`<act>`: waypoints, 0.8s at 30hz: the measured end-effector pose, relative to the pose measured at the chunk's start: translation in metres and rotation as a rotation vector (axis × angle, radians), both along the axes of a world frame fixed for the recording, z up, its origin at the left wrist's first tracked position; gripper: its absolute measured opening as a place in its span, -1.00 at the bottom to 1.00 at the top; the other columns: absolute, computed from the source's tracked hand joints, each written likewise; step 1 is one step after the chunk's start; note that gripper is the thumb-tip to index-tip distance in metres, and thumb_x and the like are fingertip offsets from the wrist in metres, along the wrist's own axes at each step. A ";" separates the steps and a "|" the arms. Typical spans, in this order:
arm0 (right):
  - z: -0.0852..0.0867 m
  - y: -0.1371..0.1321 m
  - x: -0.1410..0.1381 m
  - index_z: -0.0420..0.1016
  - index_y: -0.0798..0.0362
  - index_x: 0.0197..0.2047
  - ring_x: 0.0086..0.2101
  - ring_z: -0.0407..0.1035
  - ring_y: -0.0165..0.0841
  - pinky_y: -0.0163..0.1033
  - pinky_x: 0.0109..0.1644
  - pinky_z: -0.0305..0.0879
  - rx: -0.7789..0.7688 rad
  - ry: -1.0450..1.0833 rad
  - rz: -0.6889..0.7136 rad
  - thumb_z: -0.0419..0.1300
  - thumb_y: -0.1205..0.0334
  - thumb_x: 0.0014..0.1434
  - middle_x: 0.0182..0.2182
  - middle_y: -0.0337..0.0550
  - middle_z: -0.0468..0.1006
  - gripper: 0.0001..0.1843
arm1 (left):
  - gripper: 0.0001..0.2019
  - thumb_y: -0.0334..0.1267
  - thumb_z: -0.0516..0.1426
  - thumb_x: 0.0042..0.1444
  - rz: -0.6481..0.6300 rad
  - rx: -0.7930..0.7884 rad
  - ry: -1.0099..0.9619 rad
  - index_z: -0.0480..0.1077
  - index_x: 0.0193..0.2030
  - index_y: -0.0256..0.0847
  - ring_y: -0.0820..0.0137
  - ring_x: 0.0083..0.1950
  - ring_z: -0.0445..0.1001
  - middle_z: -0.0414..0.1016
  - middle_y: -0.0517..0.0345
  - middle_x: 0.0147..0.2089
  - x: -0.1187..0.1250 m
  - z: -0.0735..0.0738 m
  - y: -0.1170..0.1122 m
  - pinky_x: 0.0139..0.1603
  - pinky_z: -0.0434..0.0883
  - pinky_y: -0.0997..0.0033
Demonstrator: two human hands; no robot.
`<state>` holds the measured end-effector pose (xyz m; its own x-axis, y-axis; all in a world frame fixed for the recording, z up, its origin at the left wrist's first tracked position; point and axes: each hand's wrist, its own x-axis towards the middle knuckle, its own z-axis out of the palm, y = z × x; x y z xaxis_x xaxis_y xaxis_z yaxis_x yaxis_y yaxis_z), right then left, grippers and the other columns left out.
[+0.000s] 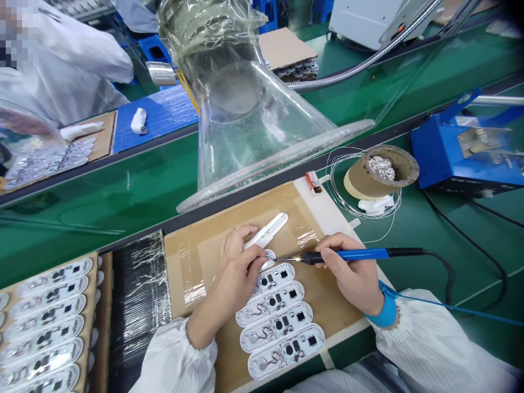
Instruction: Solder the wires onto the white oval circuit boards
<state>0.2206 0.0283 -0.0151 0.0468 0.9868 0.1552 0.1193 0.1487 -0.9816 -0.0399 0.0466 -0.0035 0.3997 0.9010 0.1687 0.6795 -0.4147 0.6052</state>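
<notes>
My left hand (238, 266) is closed on a white plastic piece (268, 231), pressing it onto the top board of a row of white oval circuit boards (281, 322) lying on a taped cardboard mat (196, 256). My right hand (352, 271) grips a blue-handled soldering iron (360, 254). Its tip touches the top board just beside my left fingers. A blue strap (387, 310) circles my right wrist.
A clear fume hood (249, 109) hangs over the green conveyor (123, 185). A solder wire spool (379, 174) and a blue box (466, 153) stand at right. A tray of more boards (45, 322) sits at left. Another person in white (69, 65) works across the belt.
</notes>
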 end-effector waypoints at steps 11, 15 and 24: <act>0.002 0.000 0.000 0.58 -0.02 -0.30 -0.51 0.47 -0.39 -0.32 -0.44 0.39 0.002 -0.012 -0.006 0.26 0.28 0.39 -0.48 -0.26 0.59 -0.82 | -0.81 -0.40 0.10 0.48 0.000 0.020 0.006 0.46 -0.20 -0.13 0.10 0.47 0.29 0.31 -0.05 0.37 0.000 -0.002 0.000 0.44 0.31 -0.25; 0.002 0.000 0.000 0.58 -0.02 -0.30 -0.51 0.47 -0.37 -0.30 -0.45 0.39 -0.001 0.000 -0.005 0.26 0.27 0.39 -0.48 -0.25 0.59 -0.82 | -0.80 -0.40 0.10 0.47 -0.004 0.030 0.008 0.47 -0.21 -0.14 0.07 0.46 0.31 0.32 -0.06 0.37 0.000 -0.002 0.000 0.43 0.32 -0.27; -0.003 -0.002 0.003 0.60 -0.03 -0.29 -0.49 0.48 -0.34 -0.26 -0.41 0.40 -0.023 0.001 -0.034 0.26 0.25 0.41 -0.46 -0.24 0.61 -0.81 | -0.80 -0.38 0.10 0.47 -0.002 0.020 0.017 0.48 -0.22 -0.14 0.07 0.46 0.32 0.34 -0.07 0.36 0.001 0.000 0.000 0.49 0.29 -0.32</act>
<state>0.2238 0.0265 -0.0181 0.0802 0.9879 0.1328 0.1230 0.1224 -0.9848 -0.0394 0.0471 -0.0034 0.4047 0.8965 0.1803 0.6886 -0.4285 0.5851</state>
